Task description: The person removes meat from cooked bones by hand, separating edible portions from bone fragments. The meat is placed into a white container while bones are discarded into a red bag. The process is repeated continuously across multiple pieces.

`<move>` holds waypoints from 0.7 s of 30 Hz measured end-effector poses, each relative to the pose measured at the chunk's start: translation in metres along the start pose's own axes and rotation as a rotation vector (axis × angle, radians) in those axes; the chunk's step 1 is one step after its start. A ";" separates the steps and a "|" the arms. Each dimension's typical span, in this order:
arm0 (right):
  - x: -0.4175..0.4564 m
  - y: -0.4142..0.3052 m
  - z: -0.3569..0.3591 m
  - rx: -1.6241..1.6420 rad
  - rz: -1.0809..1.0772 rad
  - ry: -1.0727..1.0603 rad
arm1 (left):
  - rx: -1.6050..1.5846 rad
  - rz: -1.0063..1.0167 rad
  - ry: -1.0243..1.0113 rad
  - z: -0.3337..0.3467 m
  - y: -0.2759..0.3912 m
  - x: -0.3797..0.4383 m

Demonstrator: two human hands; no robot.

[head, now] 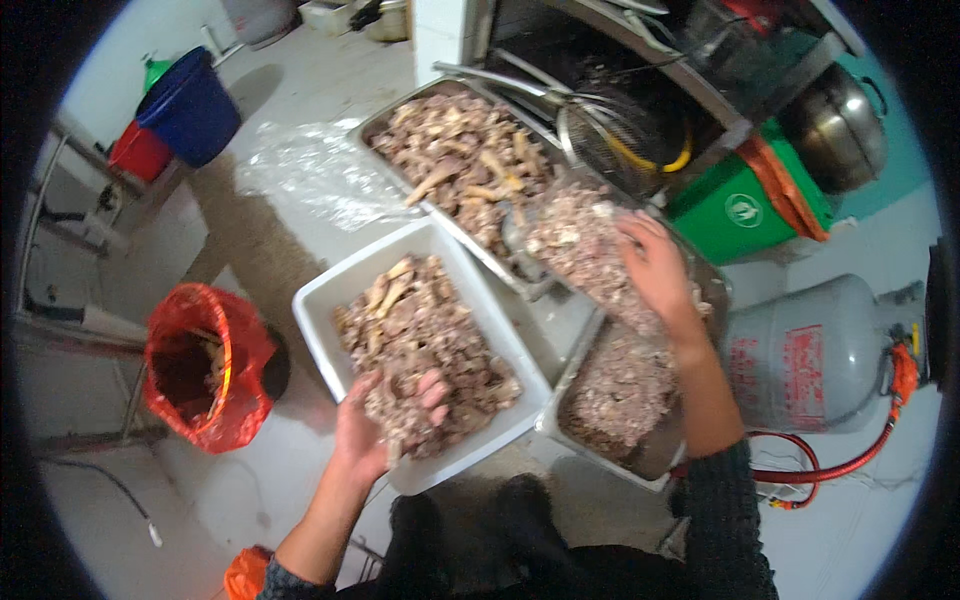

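Observation:
My left hand [367,431] is cupped, palm up, around a handful of meat pieces [401,412] at the near left side of a white plastic tub [420,480]. The tub holds a heap of brownish meat chunks [435,322] with yellowish bone-like pieces. My right hand [651,259] rests on a mound of paler, finely broken meat [577,232] to the right; its fingertips are partly hidden, and I cannot tell whether it grips any. Below that mound, more broken meat [622,390] lies in a metal tray [559,427].
A metal tray [394,169] of meat and bones stands beyond the tub. Left are a red-bagged bin [247,405], clear plastic sheeting [322,172] and a blue bucket [191,112]. Right are a wire strainer [607,135], a green bin [727,202], and a gas cylinder [802,360] with a red hose [825,474].

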State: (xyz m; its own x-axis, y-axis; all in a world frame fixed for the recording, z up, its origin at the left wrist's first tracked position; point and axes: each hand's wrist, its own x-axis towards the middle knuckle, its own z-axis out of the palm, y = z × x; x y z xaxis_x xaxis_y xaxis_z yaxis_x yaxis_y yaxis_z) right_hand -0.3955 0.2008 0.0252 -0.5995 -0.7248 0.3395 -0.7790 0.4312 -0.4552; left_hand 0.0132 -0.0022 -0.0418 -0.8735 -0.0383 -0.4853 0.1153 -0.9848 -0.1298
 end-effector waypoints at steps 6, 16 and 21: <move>-0.041 -0.074 0.037 -0.090 -0.103 0.011 | 0.022 0.116 -0.080 0.004 -0.007 0.005; -0.122 -0.205 0.107 0.637 -0.017 -0.549 | -0.042 0.299 -0.049 0.004 -0.010 0.009; -0.120 -0.192 0.112 1.187 0.320 -0.644 | -0.093 0.282 -0.006 0.005 -0.003 0.004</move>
State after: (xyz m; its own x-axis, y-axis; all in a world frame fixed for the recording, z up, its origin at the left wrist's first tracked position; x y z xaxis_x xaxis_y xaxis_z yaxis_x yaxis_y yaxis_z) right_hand -0.1531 0.1452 -0.0200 -0.2782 -0.9397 -0.1988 0.1895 0.1492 -0.9705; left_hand 0.0073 -0.0003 -0.0392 -0.8035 -0.3100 -0.5083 0.3967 -0.9153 -0.0690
